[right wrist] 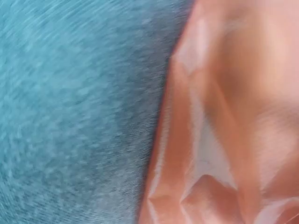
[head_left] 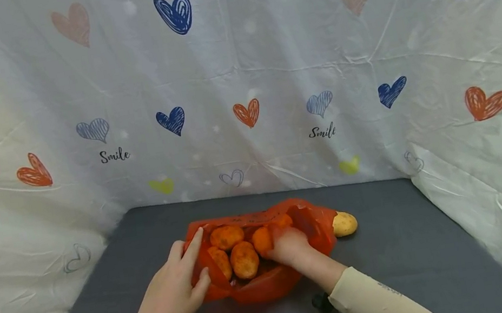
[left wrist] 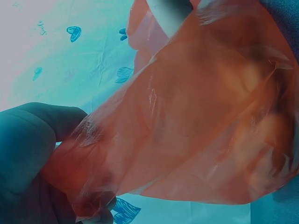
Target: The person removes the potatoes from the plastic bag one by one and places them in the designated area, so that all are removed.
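Orange plastic — a thin bag (head_left: 270, 279) — lies on the grey table (head_left: 420, 261), just in front of the person, with its long axis running left to right and its mouth opening up and toward the near side. Several potatoes (head_left: 245, 260) sit inside it, packed together, and one more potato (head_left: 344, 223) lies outside, touching the bag's right end. The left hand (head_left: 175, 289) holds the bag's left edge: in the left wrist view the thumb (left wrist: 28, 140) pinches a fold of the film against the fingers, while from the head view the forefinger lies straight along the rim. The right hand (head_left: 290, 246) is down inside the mouth, on or just beside a potato at the middle of the pile; its fingers look curled downward, but the frame is blurred there and I cannot tell whether they close on a potato or only touch it. The right wrist view shows only film beside the table. I judge the step in hand to be working potatoes in or out through the held-open mouth. The next move likely calls for the left pinch to keep the rim lifted and taut — the film is slack — so that the right hand passes freely without dragging the bag along the table.
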Tool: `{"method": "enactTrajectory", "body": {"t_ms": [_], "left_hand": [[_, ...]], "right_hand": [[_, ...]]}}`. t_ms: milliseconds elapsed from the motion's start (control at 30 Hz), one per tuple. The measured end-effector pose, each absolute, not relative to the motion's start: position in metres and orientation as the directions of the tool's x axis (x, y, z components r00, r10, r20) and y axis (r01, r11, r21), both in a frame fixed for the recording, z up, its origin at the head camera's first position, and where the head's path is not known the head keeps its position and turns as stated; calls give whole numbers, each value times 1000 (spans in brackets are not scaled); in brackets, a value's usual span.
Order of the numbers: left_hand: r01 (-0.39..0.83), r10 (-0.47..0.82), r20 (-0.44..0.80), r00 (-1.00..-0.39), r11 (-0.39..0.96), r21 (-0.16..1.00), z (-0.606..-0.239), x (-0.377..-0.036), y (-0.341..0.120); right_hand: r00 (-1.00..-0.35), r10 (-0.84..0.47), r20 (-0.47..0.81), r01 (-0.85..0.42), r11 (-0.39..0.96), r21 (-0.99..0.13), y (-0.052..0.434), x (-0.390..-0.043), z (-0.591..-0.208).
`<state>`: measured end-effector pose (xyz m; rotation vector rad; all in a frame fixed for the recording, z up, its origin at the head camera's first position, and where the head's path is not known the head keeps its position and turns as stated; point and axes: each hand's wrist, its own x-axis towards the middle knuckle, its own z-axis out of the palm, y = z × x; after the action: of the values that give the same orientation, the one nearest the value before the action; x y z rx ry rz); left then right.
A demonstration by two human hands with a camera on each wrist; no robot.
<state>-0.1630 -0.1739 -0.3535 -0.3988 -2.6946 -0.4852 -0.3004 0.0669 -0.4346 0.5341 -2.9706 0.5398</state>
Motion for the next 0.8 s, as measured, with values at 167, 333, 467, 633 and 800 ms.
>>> {"method": "enactTrajectory", "body": {"t_ms": [167, 333, 467, 633, 800], "left_hand": [[347, 217, 416, -883, 899, 268, -354, -164, -174], [358, 225, 426, -876, 897, 261, -353, -164, -174], [355, 222, 426, -877, 897, 264, -353, -164, -175], [350, 217, 423, -880, 898, 267, -354, -165, -176], [348, 214, 423, -880, 898, 269, -354, -164, -177]], "right_hand": [[-910, -375, 176, -414, 845, -338, 69, -302, -436], [-890, -420, 178, -456, 818, -350, 72, -303, -429], [-886, -441, 140, -462, 831, -311, 74, -300, -421], [-897, -431, 104, -440, 837, -326, 80, -294, -404], [-901, -421, 104, -426, 811, -402, 88, -286, -383]]}}
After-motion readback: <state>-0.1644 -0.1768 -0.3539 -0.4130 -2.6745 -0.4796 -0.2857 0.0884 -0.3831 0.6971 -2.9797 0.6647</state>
